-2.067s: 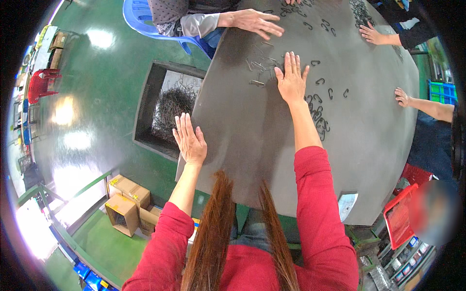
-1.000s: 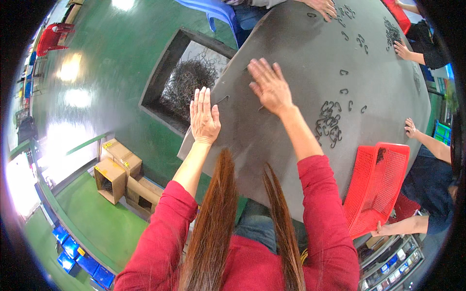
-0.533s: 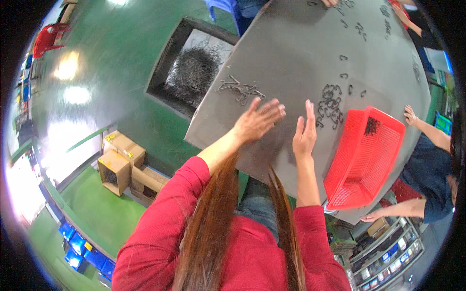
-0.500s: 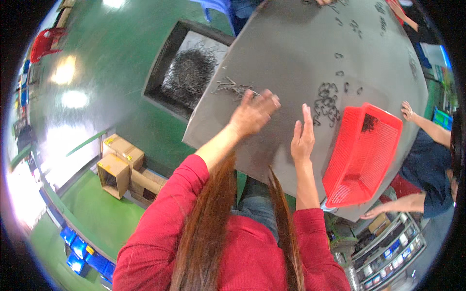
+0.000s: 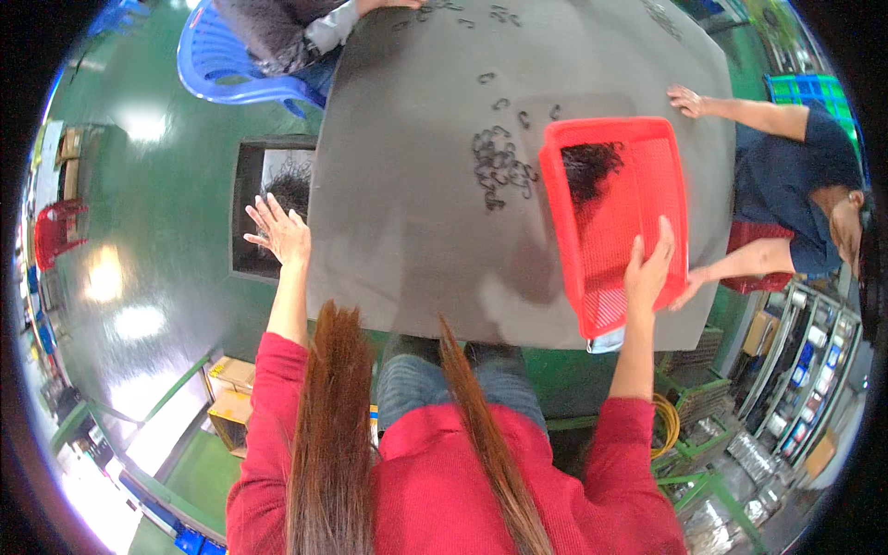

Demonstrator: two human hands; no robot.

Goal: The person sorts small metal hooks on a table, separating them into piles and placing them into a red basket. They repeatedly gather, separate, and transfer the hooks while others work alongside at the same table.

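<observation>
My left hand [image 5: 280, 231], fingers spread, is out past the left table edge, over a dark bin [image 5: 248, 199]. A tangle of thin dark pieces [image 5: 289, 185] shows in that bin, partly hidden by my hand. My right hand [image 5: 650, 268] has its fingers stretched out over the near right part of a red perforated basket [image 5: 560, 208]; whether it touches the basket I cannot tell. Inside the basket's far end lies a heap of small black pieces [image 5: 589, 171]. Small black hook-shaped pieces [image 5: 499, 171] lie in a cluster on the grey table [image 5: 416, 240], left of the basket.
A co-worker in dark clothing [image 5: 791, 180] sits at right, one hand [image 5: 686, 289] at the basket's near right corner. Another person's hand [image 5: 388, 4] is at the far edge, beside a blue chair [image 5: 208, 65]. Cardboard boxes [image 5: 229, 398] stand at lower left.
My left hand has gone from the tabletop to beyond its left edge, and the small pile there is gone from the table. My right hand now overlaps the basket. The view has turned.
</observation>
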